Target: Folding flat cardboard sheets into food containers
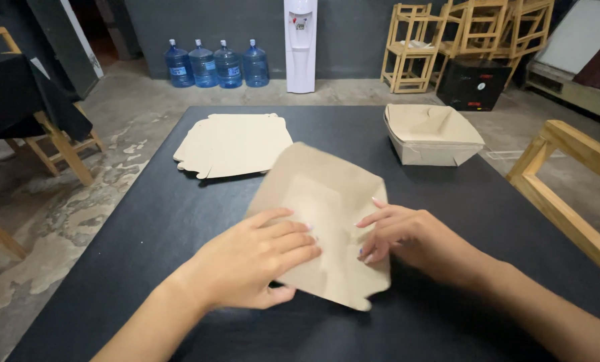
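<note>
A tan cardboard box blank (320, 194) lies partly folded on the black table (179, 221) in front of me. My left hand (256, 258) grips its near left edge, fingers on top and thumb underneath. My right hand (400, 231) presses its fingertips on the blank's right side along a crease. A stack of flat cardboard blanks (233, 144) sits at the table's far left. A stack of folded cardboard trays (431, 134) stands at the far right.
Wooden chair frames (568, 194) stand right of the table, more wooden chairs (467, 40) are piled at the back. Several blue water jugs (216, 64) and a white water dispenser (301, 43) line the far wall. A black-draped table (18, 94) stands left.
</note>
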